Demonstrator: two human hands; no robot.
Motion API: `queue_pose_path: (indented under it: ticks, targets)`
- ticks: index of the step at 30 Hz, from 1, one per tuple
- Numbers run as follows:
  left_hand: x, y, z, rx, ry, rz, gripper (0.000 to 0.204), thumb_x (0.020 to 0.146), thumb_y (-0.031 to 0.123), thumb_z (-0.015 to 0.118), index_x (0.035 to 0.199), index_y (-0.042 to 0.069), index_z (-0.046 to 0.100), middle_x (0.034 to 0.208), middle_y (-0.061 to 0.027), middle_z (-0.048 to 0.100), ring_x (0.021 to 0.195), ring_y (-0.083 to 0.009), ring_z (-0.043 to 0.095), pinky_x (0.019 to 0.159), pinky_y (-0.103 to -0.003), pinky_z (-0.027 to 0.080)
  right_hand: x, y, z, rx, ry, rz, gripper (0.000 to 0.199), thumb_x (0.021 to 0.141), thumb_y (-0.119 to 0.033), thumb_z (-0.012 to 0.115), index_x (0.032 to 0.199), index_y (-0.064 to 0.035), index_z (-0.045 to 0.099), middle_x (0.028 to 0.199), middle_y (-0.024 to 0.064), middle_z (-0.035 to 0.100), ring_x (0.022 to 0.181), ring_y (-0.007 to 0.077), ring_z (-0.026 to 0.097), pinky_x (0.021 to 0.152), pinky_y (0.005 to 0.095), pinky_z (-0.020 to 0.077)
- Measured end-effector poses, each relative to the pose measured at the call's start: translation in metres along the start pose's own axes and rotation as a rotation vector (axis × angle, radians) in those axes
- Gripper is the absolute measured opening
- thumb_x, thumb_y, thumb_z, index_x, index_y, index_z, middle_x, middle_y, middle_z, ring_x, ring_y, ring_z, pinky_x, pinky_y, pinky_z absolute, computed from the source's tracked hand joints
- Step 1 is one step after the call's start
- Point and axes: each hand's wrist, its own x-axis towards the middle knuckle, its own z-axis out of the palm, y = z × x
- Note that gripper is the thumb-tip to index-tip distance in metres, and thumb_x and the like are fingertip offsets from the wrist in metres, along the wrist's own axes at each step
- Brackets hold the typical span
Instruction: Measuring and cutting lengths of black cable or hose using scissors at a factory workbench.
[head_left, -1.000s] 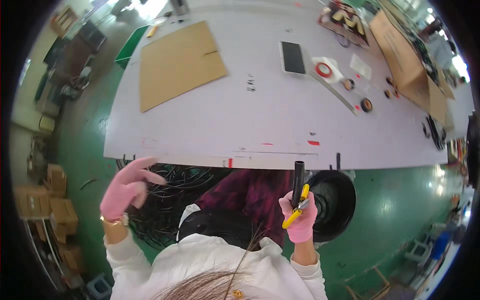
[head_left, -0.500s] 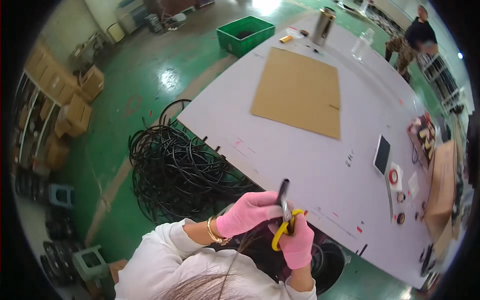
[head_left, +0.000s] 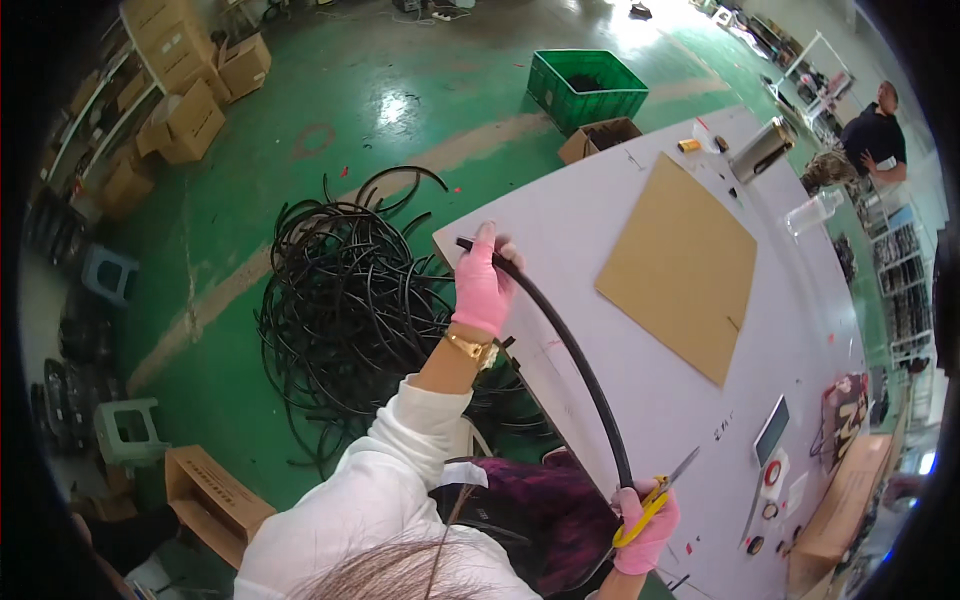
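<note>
A length of black rubber hose (head_left: 580, 355) bows between my two pink-gloved hands along the near left side of the table (head_left: 560, 215). My left hand (head_left: 485, 285), arm stretched forward, is closed around it close to its far end, near the table's left corner. Lower right, my right hand (head_left: 645, 530) grips the hose's nearer stretch together with scissors (head_left: 645, 510). The scissors have yellow handles, and their metal blade points up and right over the table. Below my right hand, where the hose goes on is partly hidden.
A tangled heap of black hose (head_left: 350, 300) lies on the floor, left of the table. Cardboard (head_left: 685, 270), a metal flask (head_left: 763, 147), a clear bottle (head_left: 812, 213) and a tablet (head_left: 771, 430) rest on the table. Beyond it are a green crate (head_left: 587, 88) and a person (head_left: 875, 135).
My left hand has moved forward and left with the hose's end; my right went down and right with the scissors. The hose now spans between them. The view has shifted left.
</note>
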Motion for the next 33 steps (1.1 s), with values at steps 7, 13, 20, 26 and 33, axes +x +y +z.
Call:
queue_pose_path:
  ticks: [7, 13, 20, 26, 33]
  targets:
    - [0.012, 0.006, 0.022, 2.304, 0.028, 0.961, 0.058, 0.075, 0.025, 0.075, 0.127, 0.009, 0.055, 0.121, -0.0157, 0.054, 0.114, -0.0317, 0.052, 0.115, -0.049, 0.023, 0.005, 0.030, 0.027, -0.260, -0.003, -0.203, 0.022, 0.073, 0.000, 0.075, 0.090, -0.0016, 0.061, 0.077, 0.0007, 0.057, 0.069, 0.0105, 0.053, 0.065, 0.0253, 0.0441]
    - [0.007, 0.020, 0.022, 2.327, -0.498, 0.445, 0.026, 0.076, 0.039, 0.071, 0.070, 0.014, 0.069, 0.084, 0.0003, 0.063, 0.091, -0.0227, 0.058, 0.092, -0.040, 0.040, 0.014, 0.033, 0.030, -0.254, -0.072, -0.178, 0.019, 0.073, 0.005, 0.070, 0.090, -0.0004, 0.062, 0.078, 0.0032, 0.059, 0.071, 0.0123, 0.055, 0.068, 0.0262, 0.0460]
    - [0.017, 0.041, 0.012, 2.319, -0.627, 0.508, 0.046, 0.078, 0.052, 0.064, 0.055, 0.012, 0.066, 0.065, -0.0010, 0.059, 0.080, -0.0223, 0.057, 0.083, -0.037, 0.040, 0.025, 0.043, 0.025, -0.175, -0.168, -0.128, 0.019, 0.072, 0.004, 0.069, 0.086, -0.0023, 0.059, 0.076, 0.0009, 0.056, 0.068, 0.0096, 0.055, 0.062, 0.0234, 0.0443]
    - [0.017, 0.047, 0.019, 2.372, -0.642, 0.387, 0.049, 0.080, 0.056, 0.061, 0.059, 0.012, 0.070, 0.068, 0.0003, 0.063, 0.084, -0.0198, 0.058, 0.086, -0.036, 0.039, 0.028, 0.029, 0.027, -0.170, -0.192, -0.175, 0.020, 0.071, 0.005, 0.069, 0.085, -0.0029, 0.058, 0.081, 0.0027, 0.057, 0.071, 0.0109, 0.055, 0.065, 0.0244, 0.0450]
    - [0.019, 0.049, 0.013, 2.307, -0.626, 0.486, 0.044, 0.078, 0.049, 0.064, 0.055, 0.011, 0.067, 0.064, 0.0000, 0.060, 0.078, -0.0199, 0.056, 0.081, -0.036, 0.040, 0.031, 0.036, 0.025, -0.157, -0.199, -0.113, 0.023, 0.071, 0.005, 0.071, 0.089, -0.0029, 0.059, 0.083, 0.0026, 0.060, 0.075, 0.0116, 0.057, 0.071, 0.0259, 0.0469]
